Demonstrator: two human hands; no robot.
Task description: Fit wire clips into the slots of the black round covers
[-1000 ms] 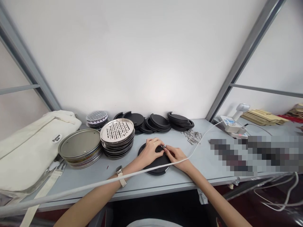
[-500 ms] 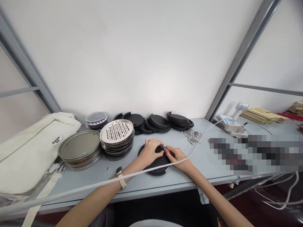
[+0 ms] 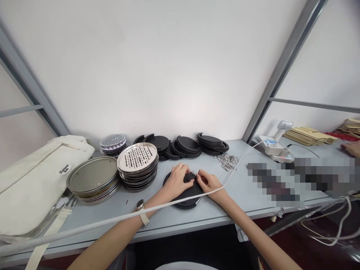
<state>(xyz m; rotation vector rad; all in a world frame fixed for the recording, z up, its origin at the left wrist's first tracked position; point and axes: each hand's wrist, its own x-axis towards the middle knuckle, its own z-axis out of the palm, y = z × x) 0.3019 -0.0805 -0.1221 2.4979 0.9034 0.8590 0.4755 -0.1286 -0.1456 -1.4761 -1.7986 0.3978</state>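
A round black disc (image 3: 184, 200) lies flat on the grey table in front of me. My left hand (image 3: 177, 180) rests on its upper part, fingers curled, with thumb and forefinger at its upper edge. A small metal hook (image 3: 194, 173) shows between the two hands at that edge. My right hand (image 3: 208, 182) is at the disc's right side, its thumb and forefinger pinched beside the hook; what they grip is too small to make out. Beyond the right hand lies a pile of metal hooks (image 3: 227, 162). More black discs (image 3: 188, 145) are stacked behind.
Stacks of printed round plates (image 3: 137, 158) and greenish plates (image 3: 92, 175) stand left, beside a white bag (image 3: 36, 180). A white cable (image 3: 165, 204) crosses before my forearms. At right are a white device (image 3: 271, 145), cardboard pieces (image 3: 309, 135) and another person's hand (image 3: 353, 148).
My right fingertips have shifted slightly right, away from my left hand, and more of the hook shows. The other person's hand has come further into view at the right edge.
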